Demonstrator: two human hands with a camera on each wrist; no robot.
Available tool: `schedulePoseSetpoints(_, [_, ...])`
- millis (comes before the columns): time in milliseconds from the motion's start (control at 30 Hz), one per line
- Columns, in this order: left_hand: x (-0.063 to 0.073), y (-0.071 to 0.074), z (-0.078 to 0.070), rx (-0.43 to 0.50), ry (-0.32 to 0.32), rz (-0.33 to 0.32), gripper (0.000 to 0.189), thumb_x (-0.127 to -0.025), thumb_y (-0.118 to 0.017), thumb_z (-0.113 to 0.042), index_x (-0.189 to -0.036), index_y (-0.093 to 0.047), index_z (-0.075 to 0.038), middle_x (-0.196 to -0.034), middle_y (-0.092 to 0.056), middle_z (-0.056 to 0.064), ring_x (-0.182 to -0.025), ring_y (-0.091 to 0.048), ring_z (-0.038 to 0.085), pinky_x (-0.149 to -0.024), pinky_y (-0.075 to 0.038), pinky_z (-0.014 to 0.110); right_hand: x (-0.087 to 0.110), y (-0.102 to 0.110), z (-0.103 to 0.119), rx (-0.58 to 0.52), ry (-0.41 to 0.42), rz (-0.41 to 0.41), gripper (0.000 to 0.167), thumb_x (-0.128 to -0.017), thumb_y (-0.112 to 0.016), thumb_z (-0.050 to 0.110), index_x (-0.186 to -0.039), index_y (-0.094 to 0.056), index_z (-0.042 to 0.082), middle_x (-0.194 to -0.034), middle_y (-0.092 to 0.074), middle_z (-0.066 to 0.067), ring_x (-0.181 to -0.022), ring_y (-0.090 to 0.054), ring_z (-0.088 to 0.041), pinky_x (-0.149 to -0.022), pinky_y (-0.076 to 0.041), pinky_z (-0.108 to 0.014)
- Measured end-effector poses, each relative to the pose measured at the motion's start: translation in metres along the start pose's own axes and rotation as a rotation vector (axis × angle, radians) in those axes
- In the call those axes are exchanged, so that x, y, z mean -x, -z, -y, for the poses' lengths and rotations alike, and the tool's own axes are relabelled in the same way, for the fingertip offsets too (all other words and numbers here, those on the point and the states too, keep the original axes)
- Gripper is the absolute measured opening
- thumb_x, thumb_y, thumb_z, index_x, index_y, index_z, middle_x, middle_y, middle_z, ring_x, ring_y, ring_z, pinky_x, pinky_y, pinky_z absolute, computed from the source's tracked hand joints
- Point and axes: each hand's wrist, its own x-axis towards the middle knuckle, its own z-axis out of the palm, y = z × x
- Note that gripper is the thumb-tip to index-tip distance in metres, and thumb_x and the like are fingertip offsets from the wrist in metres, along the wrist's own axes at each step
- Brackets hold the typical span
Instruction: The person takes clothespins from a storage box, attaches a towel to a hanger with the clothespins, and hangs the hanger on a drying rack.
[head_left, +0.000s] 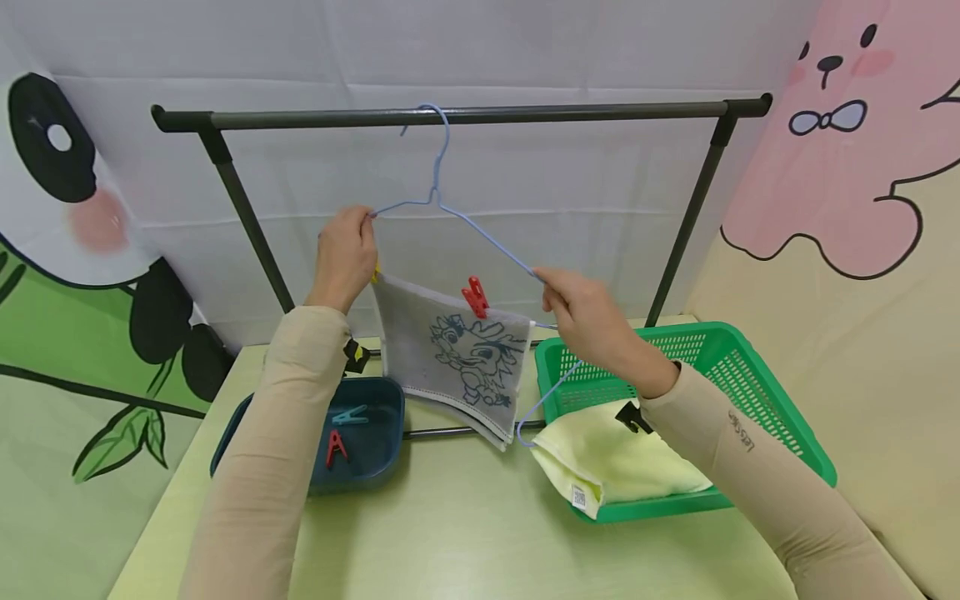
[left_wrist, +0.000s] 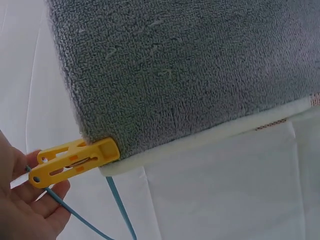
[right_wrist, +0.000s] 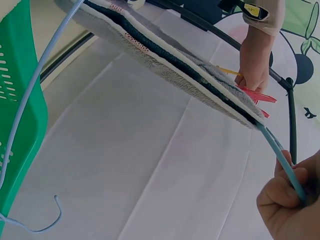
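A blue wire clothes hanger [head_left: 480,229] has its hook over the dark rack's top bar [head_left: 585,112]. A grey towel [head_left: 405,333] with a dark cartoon drawing hangs folded over its lower wire. One red clothespin [head_left: 475,297] grips the towel's top edge; a yellow clothespin [left_wrist: 75,160] clips its left corner. My left hand [head_left: 345,258] holds the hanger's left end, beside the yellow clothespin. Between thumb and fingers, my right hand [head_left: 588,321] pinches the hanger's right end. In the right wrist view, that hand [right_wrist: 287,200] sits just beyond the towel's edge.
On the table [head_left: 450,533], a dark blue bin [head_left: 382,467] at left holds a red and a blue clothespin. At right, a green basket [head_left: 780,417] holds a pale yellow cloth [head_left: 645,458] and another blue hanger [head_left: 551,392]. Rack legs [head_left: 690,217] flank both hands.
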Motion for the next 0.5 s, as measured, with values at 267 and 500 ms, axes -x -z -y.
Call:
schedulePoseSetpoints(267, [0.0009,0.0014,0.0038,0.002,-0.003,0.025,0.034,-0.104,-0.035,-0.021,-0.116,-0.060,0.000,-0.106,-0.058,0.020,-0.094,-0.053,0.034,-0.082,-0.042,0.046,-0.0019,-0.0020,0.0029,-0.012,-0.009,0.018,0.034,-0.099,-0.039,-0.001,-0.130,-0.052,-0.006,-0.080,-0.058,-0.008,-0.066,-0.049,-0.018,-0.068,-0.043,-0.033])
schedulePoseSetpoints(500, [0.0006,0.0032,0.0088,-0.006,0.007,0.017,0.033,-0.103,-0.036,-0.021,-0.108,-0.060,0.001,-0.100,-0.058,0.019,-0.092,-0.052,0.035,-0.081,-0.040,0.046,-0.0055,-0.0072,0.0058,-0.015,0.008,0.011,0.034,-0.098,-0.039,-0.003,-0.129,-0.053,-0.007,-0.079,-0.059,-0.008,-0.066,-0.051,-0.019,-0.068,-0.045,-0.034])
